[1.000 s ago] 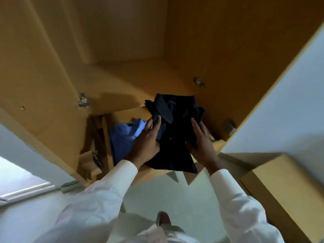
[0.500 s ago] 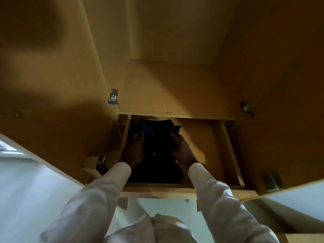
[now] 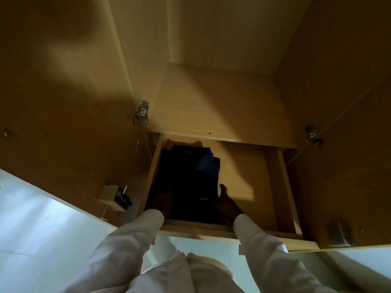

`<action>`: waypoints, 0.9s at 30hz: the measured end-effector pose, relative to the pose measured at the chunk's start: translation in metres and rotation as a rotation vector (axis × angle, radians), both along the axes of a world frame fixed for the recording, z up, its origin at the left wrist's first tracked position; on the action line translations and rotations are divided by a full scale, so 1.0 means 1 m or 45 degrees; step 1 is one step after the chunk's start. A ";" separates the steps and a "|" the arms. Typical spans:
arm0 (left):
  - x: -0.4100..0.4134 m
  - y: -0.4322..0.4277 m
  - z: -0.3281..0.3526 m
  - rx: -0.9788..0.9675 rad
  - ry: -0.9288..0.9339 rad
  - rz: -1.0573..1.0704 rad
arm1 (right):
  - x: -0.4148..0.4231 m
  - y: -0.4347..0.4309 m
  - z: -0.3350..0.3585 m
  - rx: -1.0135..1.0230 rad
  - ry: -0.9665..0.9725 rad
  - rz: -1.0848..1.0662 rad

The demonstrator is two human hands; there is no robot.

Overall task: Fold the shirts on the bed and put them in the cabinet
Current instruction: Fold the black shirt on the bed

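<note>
Dark shirt (image 3: 190, 182) lies flat in cabinet (image 3: 249, 166), between both hands, long axis running away from wrists. Right hand (image 3: 227, 205) fingers seemingly straight along its edge. Left hand (image 3: 163, 200) shadowed, fingers unreadable. Both equally near.

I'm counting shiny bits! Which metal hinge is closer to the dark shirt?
The left hinge: the dark shirt lies at the left end of the drawer, just below it, while the right hinge sits far across.

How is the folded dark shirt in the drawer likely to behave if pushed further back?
The shirt is soft cloth, so it would probably bunch rather than slide whole. Folded flat, it seems unlikely to tip or roll.
</note>
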State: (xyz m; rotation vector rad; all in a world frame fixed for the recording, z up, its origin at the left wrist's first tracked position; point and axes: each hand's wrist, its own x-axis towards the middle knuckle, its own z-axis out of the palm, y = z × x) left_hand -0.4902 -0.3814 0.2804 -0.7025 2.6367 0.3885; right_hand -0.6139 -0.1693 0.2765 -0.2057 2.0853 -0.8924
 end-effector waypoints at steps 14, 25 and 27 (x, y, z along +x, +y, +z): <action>0.004 0.002 0.034 -0.118 -0.311 0.078 | 0.002 0.013 -0.002 0.427 0.193 0.323; 0.014 0.049 0.055 0.868 0.534 -0.086 | 0.050 0.052 0.051 -0.046 0.838 -0.135; 0.019 0.064 0.061 0.989 0.661 -0.069 | 0.074 0.063 0.060 -0.060 0.966 -0.182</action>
